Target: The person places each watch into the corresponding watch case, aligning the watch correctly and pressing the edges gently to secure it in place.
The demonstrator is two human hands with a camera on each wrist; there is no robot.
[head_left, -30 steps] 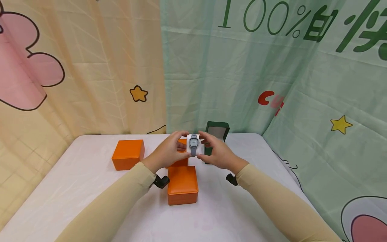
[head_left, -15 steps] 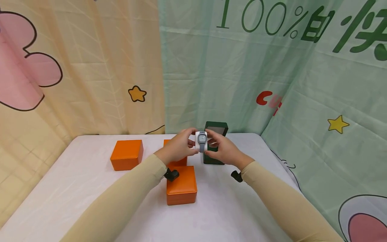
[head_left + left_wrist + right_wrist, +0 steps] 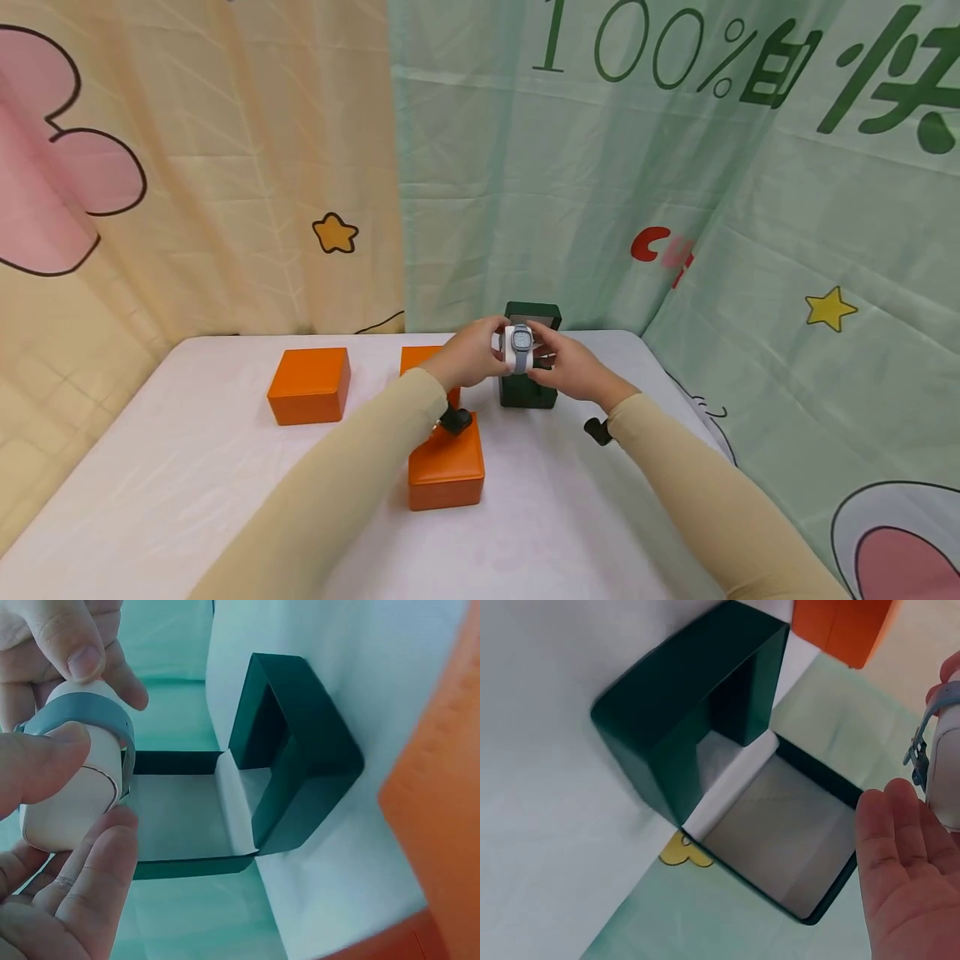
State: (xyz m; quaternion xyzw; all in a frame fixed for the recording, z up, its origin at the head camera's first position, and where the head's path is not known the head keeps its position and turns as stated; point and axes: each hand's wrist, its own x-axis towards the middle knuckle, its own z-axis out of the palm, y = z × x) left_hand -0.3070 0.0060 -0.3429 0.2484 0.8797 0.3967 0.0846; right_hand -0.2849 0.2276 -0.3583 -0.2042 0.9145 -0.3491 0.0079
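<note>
Both hands' fingers (image 3: 491, 342) pinch one watch (image 3: 520, 342) (three orange boxes (image 3: 309, 385), one green box (image 3: 529, 393))

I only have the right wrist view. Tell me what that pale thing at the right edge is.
Observer: It is a grey watch strapped round a white cushion; the head view shows its face.
Operator: Say who holds it.
Observer: Both hands: the left hand and the right hand pinch the cushion from either side, above the open green box.
Operator: List what else is on the table.
Observer: Three orange boxes: one closed at the left, one closed nearer the person, and one partly hidden behind the left arm.
</note>
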